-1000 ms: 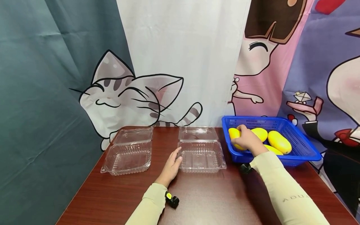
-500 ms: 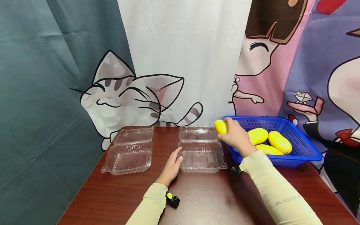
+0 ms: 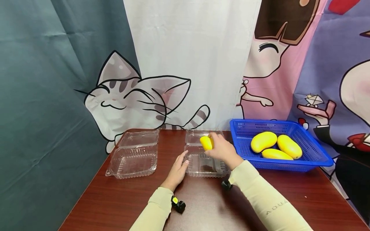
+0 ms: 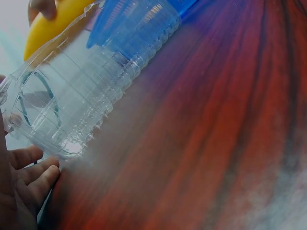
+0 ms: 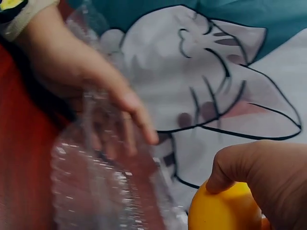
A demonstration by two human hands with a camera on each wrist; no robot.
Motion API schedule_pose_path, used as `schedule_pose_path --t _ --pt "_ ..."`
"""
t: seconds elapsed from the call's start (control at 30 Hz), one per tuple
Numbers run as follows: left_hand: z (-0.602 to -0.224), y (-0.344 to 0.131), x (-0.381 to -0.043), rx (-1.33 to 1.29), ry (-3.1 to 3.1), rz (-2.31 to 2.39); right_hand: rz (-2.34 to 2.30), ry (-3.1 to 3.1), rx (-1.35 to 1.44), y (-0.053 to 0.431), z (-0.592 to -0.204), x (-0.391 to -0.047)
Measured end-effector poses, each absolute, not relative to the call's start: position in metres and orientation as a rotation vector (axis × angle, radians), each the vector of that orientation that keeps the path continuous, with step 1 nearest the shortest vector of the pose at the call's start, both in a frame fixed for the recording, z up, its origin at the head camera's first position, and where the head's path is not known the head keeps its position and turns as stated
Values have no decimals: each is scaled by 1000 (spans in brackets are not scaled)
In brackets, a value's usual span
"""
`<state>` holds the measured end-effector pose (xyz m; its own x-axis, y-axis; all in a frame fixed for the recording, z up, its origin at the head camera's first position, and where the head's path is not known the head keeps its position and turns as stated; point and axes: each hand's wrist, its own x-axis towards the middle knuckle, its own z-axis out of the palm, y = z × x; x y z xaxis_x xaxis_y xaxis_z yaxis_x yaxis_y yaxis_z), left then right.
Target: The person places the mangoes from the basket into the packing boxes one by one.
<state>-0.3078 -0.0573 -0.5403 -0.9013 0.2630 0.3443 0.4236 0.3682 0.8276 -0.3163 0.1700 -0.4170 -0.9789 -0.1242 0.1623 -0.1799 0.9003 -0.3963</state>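
Note:
My right hand point(image 3: 223, 149) grips a yellow mango point(image 3: 206, 143) above an open clear plastic clamshell box point(image 3: 199, 174). In the right wrist view the thumb presses on top of the mango point(image 5: 223, 211), whose lower part is cut off by the frame. My left hand point(image 3: 177, 170) lies along the left side of that box, its fingers fairly straight and touching the wall. The left wrist view shows fingers point(image 4: 41, 179) against the end of the box point(image 4: 86, 91), with the held mango point(image 4: 55, 26) beyond it. The right hand partly hides the box's lid.
At the right, a blue plastic basket point(image 3: 292, 165) holds three mangoes point(image 3: 263, 141). A second open clamshell box point(image 3: 134, 162) stands to the left on the brown wooden table point(image 3: 115, 202). A printed cloth point(image 3: 199, 57) hangs behind the table.
My right hand has lifted a mango out of the blue basket and carried it left, over the nearer clamshell box. The left hand has stayed at the box's side.

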Motion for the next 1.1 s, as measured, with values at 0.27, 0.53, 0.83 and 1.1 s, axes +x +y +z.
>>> schedule_pose_path --t 0.27,0.53,0.83,1.1 --pt "-539 -57 -309 -636 -2475 -1572 628 -3014 247 141 -452 -319" --pt "-540 -58 -309 -637 -2479 -1569 686 -3044 259 127 -471 -319" --pt "-538 -58 -308 -642 -2493 -1567 718 -3070 301 126 -470 -319" --pt "-537 -58 -307 -639 -2488 -1570 770 -3099 338 126 -467 -320"
